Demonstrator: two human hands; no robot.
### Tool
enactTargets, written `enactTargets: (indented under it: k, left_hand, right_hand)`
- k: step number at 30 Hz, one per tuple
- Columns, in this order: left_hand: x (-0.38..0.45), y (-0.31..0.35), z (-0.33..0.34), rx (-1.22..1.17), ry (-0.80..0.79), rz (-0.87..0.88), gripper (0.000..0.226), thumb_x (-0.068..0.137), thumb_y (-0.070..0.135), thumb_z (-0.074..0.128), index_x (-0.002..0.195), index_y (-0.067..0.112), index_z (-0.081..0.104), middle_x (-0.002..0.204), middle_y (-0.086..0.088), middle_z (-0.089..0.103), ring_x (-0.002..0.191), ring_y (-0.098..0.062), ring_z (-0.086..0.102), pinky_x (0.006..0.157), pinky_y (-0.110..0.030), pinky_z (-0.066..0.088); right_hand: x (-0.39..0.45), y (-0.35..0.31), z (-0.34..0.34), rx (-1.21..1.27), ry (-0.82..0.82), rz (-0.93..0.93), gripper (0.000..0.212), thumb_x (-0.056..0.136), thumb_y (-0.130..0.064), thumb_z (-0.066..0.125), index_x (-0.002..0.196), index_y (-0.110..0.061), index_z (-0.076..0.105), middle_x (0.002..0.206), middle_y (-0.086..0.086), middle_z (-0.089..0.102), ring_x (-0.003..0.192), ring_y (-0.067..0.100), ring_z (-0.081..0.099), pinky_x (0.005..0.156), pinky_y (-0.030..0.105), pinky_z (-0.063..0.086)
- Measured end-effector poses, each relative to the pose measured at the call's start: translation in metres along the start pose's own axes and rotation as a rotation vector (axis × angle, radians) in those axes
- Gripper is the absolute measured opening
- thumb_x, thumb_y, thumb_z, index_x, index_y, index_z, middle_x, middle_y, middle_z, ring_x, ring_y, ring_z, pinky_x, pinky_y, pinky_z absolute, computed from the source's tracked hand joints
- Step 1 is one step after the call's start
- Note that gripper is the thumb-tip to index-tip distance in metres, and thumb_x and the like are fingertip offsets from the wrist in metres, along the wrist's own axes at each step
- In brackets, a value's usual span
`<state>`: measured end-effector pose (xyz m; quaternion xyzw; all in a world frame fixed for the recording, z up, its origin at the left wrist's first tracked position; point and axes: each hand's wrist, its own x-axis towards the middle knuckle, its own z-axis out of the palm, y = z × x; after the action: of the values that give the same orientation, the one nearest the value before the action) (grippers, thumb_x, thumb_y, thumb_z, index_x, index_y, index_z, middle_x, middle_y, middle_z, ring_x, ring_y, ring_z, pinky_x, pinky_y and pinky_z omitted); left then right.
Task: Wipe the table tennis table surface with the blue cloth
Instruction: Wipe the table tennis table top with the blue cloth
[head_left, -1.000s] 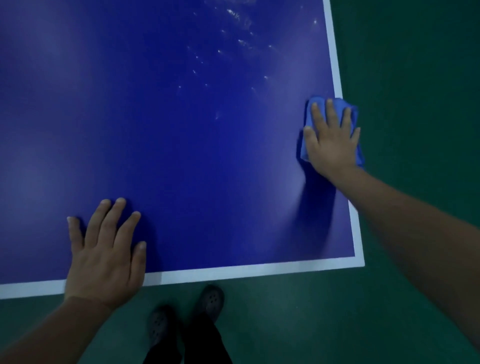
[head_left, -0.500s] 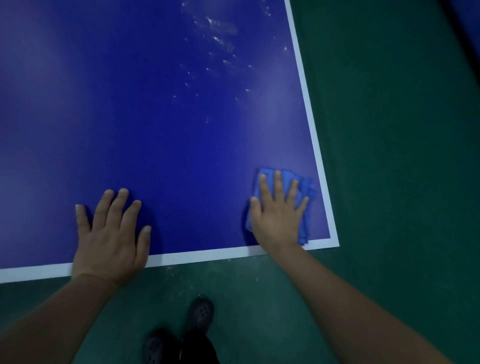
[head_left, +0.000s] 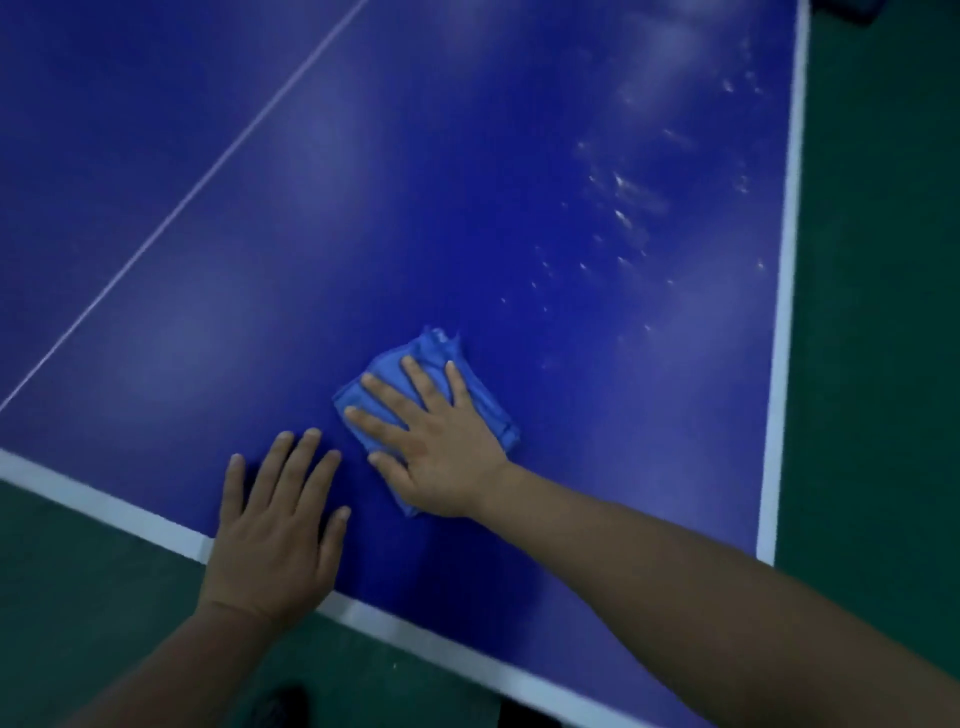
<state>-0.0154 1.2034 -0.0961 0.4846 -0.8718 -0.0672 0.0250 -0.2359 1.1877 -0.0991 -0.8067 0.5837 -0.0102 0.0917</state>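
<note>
The dark blue table tennis table (head_left: 467, 182) with white edge lines fills most of the head view. A folded blue cloth (head_left: 439, 358) lies flat on it, a little in from the near edge. My right hand (head_left: 431, 441) presses down on the cloth with straight, spread fingers. My left hand (head_left: 275, 525) rests flat on the bare surface just left of the cloth, its heel over the white near edge line. A patch of white specks and smears (head_left: 628, 208) marks the surface toward the right side, beyond the cloth.
A thin white centre line (head_left: 208, 171) runs diagonally across the table. The right edge line (head_left: 784, 291) borders green floor (head_left: 883, 364). More green floor (head_left: 93, 597) lies below the near edge, with a dark shoe (head_left: 280, 701) at the bottom.
My right hand has slid the cloth leftward from the table's right corner to beside my left hand. The view has swung, so the centre line now shows. My left hand stayed planted.
</note>
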Motion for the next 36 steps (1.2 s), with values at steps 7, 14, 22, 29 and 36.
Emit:
enactTargets:
  k: [7, 14, 22, 29, 36]
  left_hand:
    - [-0.009, 0.1, 0.012, -0.085, 0.067, -0.404, 0.061, 0.096, 0.043, 0.032, 0.145, 0.008, 0.047, 0.157, -0.015, 0.036, 0.149, -0.031, 0.022, 0.122, -0.054, 0.001]
    - [-0.011, 0.116, 0.022, -0.063, 0.006, -0.536, 0.058, 0.096, 0.043, 0.032, 0.145, 0.018, 0.048, 0.157, -0.009, 0.036, 0.149, -0.031, 0.022, 0.12, -0.058, -0.001]
    - [-0.007, 0.116, 0.02, -0.104, 0.045, -0.553, 0.057, 0.095, 0.041, 0.032, 0.143, 0.016, 0.051, 0.156, -0.01, 0.036, 0.148, -0.032, 0.021, 0.12, -0.052, -0.007]
    - [-0.005, 0.118, 0.02, -0.12, 0.041, -0.547, 0.058, 0.096, 0.041, 0.03, 0.145, 0.016, 0.049, 0.157, -0.011, 0.035, 0.149, -0.033, 0.019, 0.119, -0.055, -0.008]
    - [-0.008, 0.119, 0.02, -0.13, 0.061, -0.548, 0.057, 0.097, 0.041, 0.029, 0.146, 0.017, 0.049, 0.158, -0.01, 0.036, 0.15, -0.032, 0.019, 0.119, -0.061, -0.002]
  right_hand:
    - [0.022, 0.257, -0.043, -0.047, 0.044, 0.619, 0.059, 0.099, -0.054, 0.017, 0.156, -0.039, 0.017, 0.166, -0.005, 0.01, 0.152, 0.037, 0.007, 0.113, 0.071, 0.009]
    - [0.015, 0.201, -0.033, -0.023, 0.109, 0.577, 0.059, 0.1, -0.05, 0.024, 0.157, -0.037, 0.02, 0.166, -0.001, 0.012, 0.151, 0.04, 0.007, 0.114, 0.071, 0.005]
    - [-0.038, 0.213, -0.018, -0.109, 0.119, 0.097, 0.057, 0.097, -0.052, 0.032, 0.152, -0.034, 0.034, 0.162, -0.002, 0.027, 0.149, 0.037, 0.02, 0.113, 0.07, 0.016]
    - [-0.062, 0.316, -0.06, 0.064, 0.125, 1.012, 0.061, 0.099, -0.051, 0.02, 0.158, -0.037, 0.013, 0.167, -0.003, 0.005, 0.152, 0.035, 0.001, 0.116, 0.068, 0.002]
    - [-0.049, 0.166, -0.024, -0.137, -0.012, -0.317, 0.055, 0.099, -0.052, 0.035, 0.151, -0.034, 0.037, 0.161, -0.001, 0.029, 0.149, 0.036, 0.021, 0.114, 0.067, 0.013]
